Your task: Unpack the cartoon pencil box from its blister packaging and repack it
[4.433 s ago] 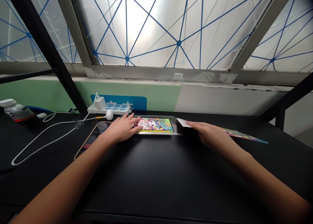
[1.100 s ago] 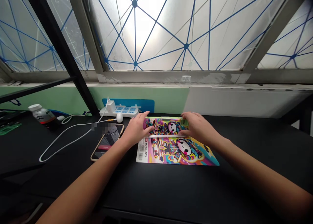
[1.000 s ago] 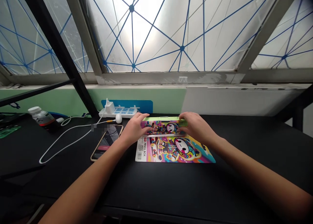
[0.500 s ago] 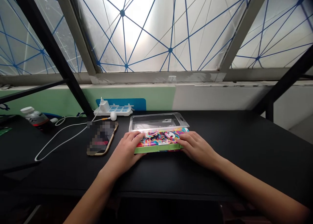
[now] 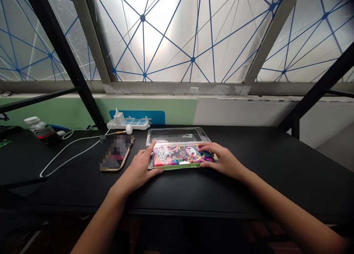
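A colourful cartoon-printed pencil box (image 5: 182,155) with a green edge lies on the black desk (image 5: 193,189). My left hand (image 5: 139,169) grips its left end, fingers curled along the side. My right hand (image 5: 221,160) holds its right end, fingers over the top corner. Just behind the box lies an empty clear plastic packaging tray (image 5: 177,134).
A phone (image 5: 116,157) lies left of the box. A white power strip (image 5: 128,123) with a plugged charger and a white cable (image 5: 72,154) sit at the back left. A bottle (image 5: 40,128) stands far left. Slanted black frame bars rise on both sides.
The pencil box came out of the clear tray and toward me, held by both hands; it now lies flatter with its printed face up. The printed card insert is out of view.
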Demonstrator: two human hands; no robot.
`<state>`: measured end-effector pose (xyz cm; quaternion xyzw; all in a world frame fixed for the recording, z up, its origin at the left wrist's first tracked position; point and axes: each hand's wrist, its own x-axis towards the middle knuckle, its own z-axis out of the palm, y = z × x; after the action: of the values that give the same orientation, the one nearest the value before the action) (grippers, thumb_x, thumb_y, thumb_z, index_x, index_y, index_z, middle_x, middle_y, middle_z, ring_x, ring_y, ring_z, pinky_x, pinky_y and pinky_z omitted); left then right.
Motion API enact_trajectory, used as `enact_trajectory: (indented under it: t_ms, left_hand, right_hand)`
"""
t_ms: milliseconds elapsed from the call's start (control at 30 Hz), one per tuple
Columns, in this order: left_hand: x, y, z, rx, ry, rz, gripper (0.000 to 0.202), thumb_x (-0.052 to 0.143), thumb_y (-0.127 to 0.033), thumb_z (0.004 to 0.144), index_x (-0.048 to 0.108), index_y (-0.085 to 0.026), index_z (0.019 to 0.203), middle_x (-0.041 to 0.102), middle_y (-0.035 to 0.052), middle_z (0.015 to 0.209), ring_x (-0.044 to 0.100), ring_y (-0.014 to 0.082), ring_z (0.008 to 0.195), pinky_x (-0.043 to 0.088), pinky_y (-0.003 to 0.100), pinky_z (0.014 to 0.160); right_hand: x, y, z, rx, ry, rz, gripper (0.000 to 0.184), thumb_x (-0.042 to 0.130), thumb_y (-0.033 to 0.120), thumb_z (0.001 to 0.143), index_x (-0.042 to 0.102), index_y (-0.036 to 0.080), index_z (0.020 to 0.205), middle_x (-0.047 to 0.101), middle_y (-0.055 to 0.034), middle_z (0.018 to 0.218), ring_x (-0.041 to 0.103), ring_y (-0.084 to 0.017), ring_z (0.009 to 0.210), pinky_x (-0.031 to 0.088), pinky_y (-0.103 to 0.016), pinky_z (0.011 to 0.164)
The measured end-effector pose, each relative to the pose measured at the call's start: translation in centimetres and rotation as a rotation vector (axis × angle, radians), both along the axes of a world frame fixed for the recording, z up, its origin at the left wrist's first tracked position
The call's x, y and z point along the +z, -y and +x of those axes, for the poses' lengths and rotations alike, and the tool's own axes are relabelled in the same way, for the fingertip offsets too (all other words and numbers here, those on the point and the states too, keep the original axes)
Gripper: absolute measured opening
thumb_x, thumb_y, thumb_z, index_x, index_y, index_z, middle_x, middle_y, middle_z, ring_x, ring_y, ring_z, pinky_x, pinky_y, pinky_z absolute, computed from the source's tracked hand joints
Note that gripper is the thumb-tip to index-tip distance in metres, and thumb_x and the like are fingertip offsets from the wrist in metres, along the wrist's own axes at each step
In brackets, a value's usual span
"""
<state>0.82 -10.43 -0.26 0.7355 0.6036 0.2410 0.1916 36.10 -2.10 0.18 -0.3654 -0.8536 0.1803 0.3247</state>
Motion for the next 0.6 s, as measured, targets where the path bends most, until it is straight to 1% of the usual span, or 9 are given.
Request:
enact_trajectory:
  t_ms: [33, 100, 167, 200, 267, 367, 467, 533, 600]
  left_hand:
    - [0.0, 0.1, 0.0, -0.002, 0.012, -0.005, 0.098, 0.069, -0.048, 0.089, 0.008, -0.032, 0.164, 0.045, 0.0161, 0.152, 0.045, 0.0357, 0.14, 0.036, 0.05, 0.113]
    - [0.0, 0.2, 0.1, -0.025, 0.033, -0.019, 0.102, 0.071, -0.046, 0.088, 0.004, -0.034, 0.164, 0.046, 0.0152, 0.152, 0.042, 0.0358, 0.142, 0.035, 0.05, 0.113]
    - [0.1, 0.3, 0.2, -0.052, 0.048, -0.036, 0.107, 0.072, -0.044, 0.087, -0.001, -0.035, 0.164, 0.047, 0.0138, 0.153, 0.04, 0.0356, 0.144, 0.033, 0.051, 0.115]
    - [0.2, 0.4, 0.3, -0.059, 0.053, -0.044, 0.109, 0.073, -0.043, 0.086, -0.004, -0.035, 0.163, 0.048, 0.013, 0.153, 0.038, 0.0356, 0.145, 0.032, 0.051, 0.116]
    - [0.3, 0.4, 0.4, -0.057, 0.056, -0.055, 0.112, 0.073, -0.043, 0.086, -0.008, -0.035, 0.163, 0.048, 0.0117, 0.154, 0.037, 0.0358, 0.146, 0.03, 0.052, 0.116]
    - [0.5, 0.5, 0.5, -0.046, 0.056, -0.07, 0.115, 0.074, -0.046, 0.085, -0.01, -0.035, 0.162, 0.046, 0.011, 0.156, 0.038, 0.0351, 0.146, 0.03, 0.051, 0.117]
    - [0.8, 0.5, 0.6, -0.038, 0.073, -0.071, 0.112, 0.072, -0.05, 0.086, -0.007, -0.034, 0.163, 0.05, 0.0117, 0.153, 0.042, 0.0339, 0.144, 0.032, 0.049, 0.116]
    - [1.0, 0.5, 0.7, -0.005, 0.092, -0.062, 0.104, 0.068, -0.056, 0.088, 0.001, -0.031, 0.163, 0.056, 0.0128, 0.147, 0.048, 0.0338, 0.14, 0.035, 0.048, 0.113]
    - [1.2, 0.5, 0.9, 0.05, 0.098, -0.038, 0.085, 0.061, -0.061, 0.091, 0.022, -0.027, 0.159, 0.06, 0.0138, 0.14, 0.054, 0.0339, 0.132, 0.04, 0.047, 0.108]
  right_hand:
    - [0.1, -0.2, -0.1, -0.043, -0.059, -0.04, 0.039, 0.078, 0.054, 0.078, 0.074, 0.027, 0.105, 0.074, -0.0079, 0.117, 0.067, -0.03, 0.11, 0.054, -0.044, 0.096]
    - [0.0, -0.7, -0.2, -0.168, -0.185, -0.12, 0.036, 0.071, 0.058, 0.083, 0.074, 0.024, 0.095, 0.076, -0.0056, 0.09, 0.07, -0.026, 0.083, 0.057, -0.039, 0.076]
    - [-0.4, -1.4, -0.4, -0.272, -0.275, -0.169, 0.041, 0.06, 0.061, 0.09, 0.071, 0.022, 0.09, 0.07, -0.0026, 0.07, 0.063, -0.02, 0.06, 0.051, -0.033, 0.056]
    - [-0.7, -1.8, -0.5, -0.293, -0.296, -0.177, 0.043, 0.057, 0.062, 0.092, 0.07, 0.021, 0.09, 0.068, -0.0019, 0.068, 0.06, -0.018, 0.056, 0.047, -0.032, 0.051]
    - [-1.2, -2.3, -0.5, -0.3, -0.318, -0.186, 0.043, 0.056, 0.062, 0.093, 0.067, 0.021, 0.095, 0.07, -0.003, 0.072, 0.06, -0.018, 0.058, 0.046, -0.03, 0.05]
    - [-1.5, -2.4, -0.3, -0.294, -0.345, -0.192, 0.042, 0.059, 0.062, 0.091, 0.065, 0.022, 0.103, 0.072, -0.0047, 0.082, 0.063, -0.02, 0.067, 0.049, -0.031, 0.055]
    - [-1.0, -1.6, 0.4, -0.289, -0.256, -0.16, 0.042, 0.054, 0.062, 0.094, 0.069, 0.022, 0.098, 0.068, -0.0031, 0.077, 0.061, -0.02, 0.066, 0.048, -0.031, 0.059]
    - [-0.4, -1.1, 0.9, -0.266, -0.161, -0.121, 0.048, 0.047, 0.063, 0.097, 0.071, 0.022, 0.096, 0.068, -0.004, 0.077, 0.061, -0.021, 0.067, 0.048, -0.033, 0.062]
    - [0.1, -0.7, 1.2, -0.201, -0.105, -0.104, 0.056, 0.038, 0.066, 0.098, 0.073, 0.022, 0.1, 0.072, -0.0066, 0.087, 0.066, -0.024, 0.077, 0.052, -0.036, 0.07]
